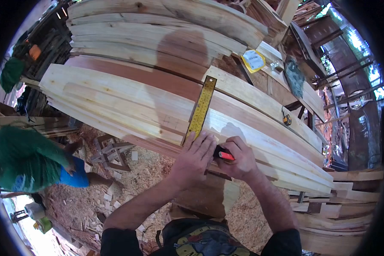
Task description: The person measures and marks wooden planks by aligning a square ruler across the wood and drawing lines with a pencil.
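A yellow ruler [202, 106] with dark markings and a hole at its far end lies across several long, pale boards [132, 106]. Over its near end, my left hand [194, 158] presses with the fingers laid on top, holding it against the wood. Right beside it, my right hand [239, 158] is closed around a small black and red tool [225, 155] at the boards' near edge. Most of that tool is hidden by my fingers, so I cannot make out its exact kind. My two hands are almost touching.
Another person in a green shirt [30, 155] is at the left. A tape measure [287, 119] and a yellow-edged packet [254, 60] lie beyond the boards. More boards [337, 222] are stacked at right. Wood shavings and offcuts cover the floor [72, 213], near a small wooden stand [111, 153].
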Motion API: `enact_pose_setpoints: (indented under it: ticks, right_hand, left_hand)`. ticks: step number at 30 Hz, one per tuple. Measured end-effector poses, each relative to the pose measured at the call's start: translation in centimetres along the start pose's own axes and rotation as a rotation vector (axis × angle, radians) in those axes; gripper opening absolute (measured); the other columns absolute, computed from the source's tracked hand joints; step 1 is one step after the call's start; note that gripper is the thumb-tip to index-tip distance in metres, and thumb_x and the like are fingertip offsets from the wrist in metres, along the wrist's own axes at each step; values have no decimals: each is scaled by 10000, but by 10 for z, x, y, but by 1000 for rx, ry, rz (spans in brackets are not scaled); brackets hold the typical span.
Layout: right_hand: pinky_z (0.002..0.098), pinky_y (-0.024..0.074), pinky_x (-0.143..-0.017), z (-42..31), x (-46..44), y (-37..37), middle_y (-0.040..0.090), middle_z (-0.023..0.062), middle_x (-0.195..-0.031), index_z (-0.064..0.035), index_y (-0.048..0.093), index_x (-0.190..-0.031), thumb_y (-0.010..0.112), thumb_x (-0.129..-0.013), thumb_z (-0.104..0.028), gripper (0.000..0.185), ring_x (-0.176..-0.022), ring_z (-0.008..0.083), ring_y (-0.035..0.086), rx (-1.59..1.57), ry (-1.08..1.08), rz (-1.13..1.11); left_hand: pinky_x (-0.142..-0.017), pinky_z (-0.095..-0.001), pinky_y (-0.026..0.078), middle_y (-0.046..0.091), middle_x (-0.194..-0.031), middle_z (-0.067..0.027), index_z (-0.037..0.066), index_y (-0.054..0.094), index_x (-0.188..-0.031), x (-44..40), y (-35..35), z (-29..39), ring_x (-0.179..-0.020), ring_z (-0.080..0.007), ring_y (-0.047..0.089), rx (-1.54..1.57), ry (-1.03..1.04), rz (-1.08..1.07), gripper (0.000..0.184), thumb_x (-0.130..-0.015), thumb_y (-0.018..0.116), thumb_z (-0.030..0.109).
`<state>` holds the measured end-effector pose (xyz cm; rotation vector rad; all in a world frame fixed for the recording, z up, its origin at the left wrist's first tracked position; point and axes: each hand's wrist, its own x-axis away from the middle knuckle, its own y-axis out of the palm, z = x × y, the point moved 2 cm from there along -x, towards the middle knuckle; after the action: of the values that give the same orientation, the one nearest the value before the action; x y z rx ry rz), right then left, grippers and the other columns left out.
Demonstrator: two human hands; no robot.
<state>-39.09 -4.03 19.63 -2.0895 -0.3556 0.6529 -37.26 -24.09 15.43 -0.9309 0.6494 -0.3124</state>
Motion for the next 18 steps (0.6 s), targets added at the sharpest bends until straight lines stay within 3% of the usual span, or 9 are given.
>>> enact_pose_setpoints:
  ticks: [5,18]
  right_hand:
    - [415,634,-685,0,0,2,670,146,-1012,-40,677,-1081,889,-716,-114,429,-852,330,726,0,17,3]
    - [414,618,-680,1,-1,4,664,157,-995,-27,667,-1057,909,-705,-84,431,-826,351,716,-40,51,-9]
  left_hand:
    - [-1303,-550,261,526,-1553,-256,-90,545,-1472,-2,5,4,-1521,-406,433,-38,34,-24,605,-935,542,190]
    - [-1286,-533,309,555,-1552,-199,-31,565,-1485,-2,2,1,-1497,-372,475,-13,32,0,587,-920,553,129]
